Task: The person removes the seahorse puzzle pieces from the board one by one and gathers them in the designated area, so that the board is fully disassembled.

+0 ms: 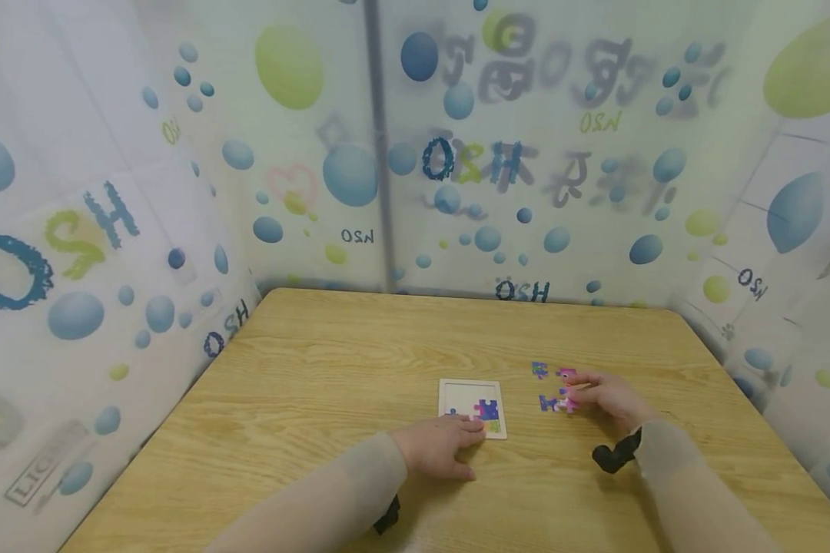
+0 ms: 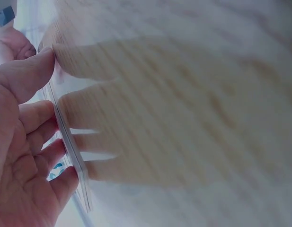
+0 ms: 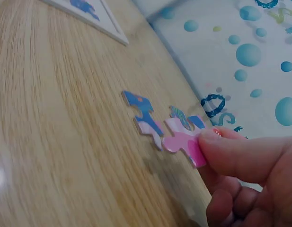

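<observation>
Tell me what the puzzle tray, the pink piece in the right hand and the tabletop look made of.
Puzzle tray: probably thin wood or board, pale finish; its edge shows fine lines.
Pink piece: likely card or thin wood; smooth, printed face, slim pale edge.
Tabletop: wood or wood-look laminate, somewhat glossy, judging by its grain and a bright glare.

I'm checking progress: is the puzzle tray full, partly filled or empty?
Partly filled. In the head view, some pieces sit in the puzzle tray, but its upper-left area is bare; a loose piece lies outside it.
</observation>
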The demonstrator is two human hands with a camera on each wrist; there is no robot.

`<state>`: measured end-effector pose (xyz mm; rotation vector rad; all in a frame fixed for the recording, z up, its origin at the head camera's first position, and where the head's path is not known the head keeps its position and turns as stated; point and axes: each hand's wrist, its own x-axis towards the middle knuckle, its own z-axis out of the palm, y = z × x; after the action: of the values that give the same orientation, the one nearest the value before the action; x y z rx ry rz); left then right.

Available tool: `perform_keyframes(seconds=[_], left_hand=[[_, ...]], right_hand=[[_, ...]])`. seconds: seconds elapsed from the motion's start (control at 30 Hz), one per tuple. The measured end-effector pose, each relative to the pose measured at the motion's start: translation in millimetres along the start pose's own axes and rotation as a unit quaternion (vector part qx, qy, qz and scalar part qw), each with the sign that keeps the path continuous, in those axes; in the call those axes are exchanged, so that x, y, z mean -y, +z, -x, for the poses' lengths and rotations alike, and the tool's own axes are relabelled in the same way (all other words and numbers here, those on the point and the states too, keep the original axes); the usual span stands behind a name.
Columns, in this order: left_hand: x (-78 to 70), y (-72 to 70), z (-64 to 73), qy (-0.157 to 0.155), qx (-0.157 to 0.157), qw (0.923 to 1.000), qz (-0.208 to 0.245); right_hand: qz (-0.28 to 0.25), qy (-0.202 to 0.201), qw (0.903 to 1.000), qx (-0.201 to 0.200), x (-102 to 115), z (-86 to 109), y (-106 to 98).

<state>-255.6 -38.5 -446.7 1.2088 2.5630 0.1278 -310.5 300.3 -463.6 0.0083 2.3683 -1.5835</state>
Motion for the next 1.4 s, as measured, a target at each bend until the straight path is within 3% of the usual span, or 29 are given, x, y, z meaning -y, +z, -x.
perform_keyframes(seconds=[0.3,0.73,0.93,1.17,1.4], left_hand=[[-0.5,-0.2,0.0,0.001,0.002,1.0,0.005],[0.1,0.5,-1.7,-0.005,0.004,0.9999,0.014],[0.8,1.3,-1.2,-0.002,0.005,1.0,0.001],[0.6,0.8,-0.6,0.0,0.003,1.0,0.0],[0.9,1.2,-1.0,-0.005,0.004,0.9999,0.008]], right_hand=[[0.068,0.008,0.9975,-0.018,-0.9,5.7,-10.2],[0.099,0.046,0.993,-0.046,-0.1,6.6,-8.8],[0.116,0.034,0.9914,-0.049,-3.7,5.8,-8.6],[0.111,0.024,0.9929,-0.036,5.1,5.5,-3.6],[0.066,0.029,0.997,-0.029,29.8,-0.9,26.0]])
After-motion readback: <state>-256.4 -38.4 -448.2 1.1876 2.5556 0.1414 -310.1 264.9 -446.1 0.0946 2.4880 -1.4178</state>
